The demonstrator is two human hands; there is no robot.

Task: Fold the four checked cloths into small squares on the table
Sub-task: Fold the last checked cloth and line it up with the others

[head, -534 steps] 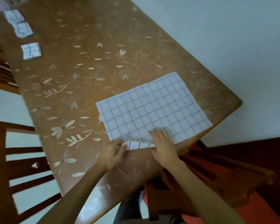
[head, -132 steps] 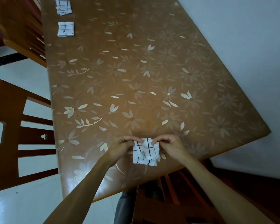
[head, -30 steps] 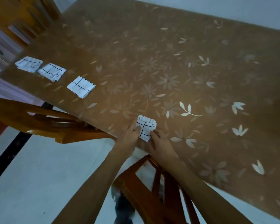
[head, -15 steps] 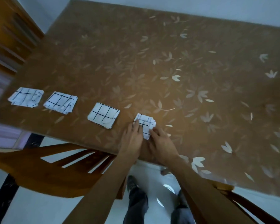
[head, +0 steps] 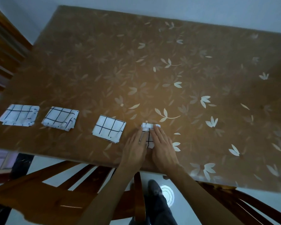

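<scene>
Three folded checked squares lay in a row near the front edge of the brown flower-patterned table point(head: 152, 46): the first cloth point(head: 19, 114) at far left, the second cloth point(head: 60, 118) just beside it, the third cloth point(head: 109, 128) further right. Right of these, the left hand point(head: 135, 146) and right hand point(head: 163, 146) lay flat, fingers extended, pressing the fourth cloth point(head: 148, 132) against the tabletop between them.

Dim bluish light, a warm glow on the table point(head: 152, 88) centre, soft wide-angle-bent edges, blurred corners
</scene>
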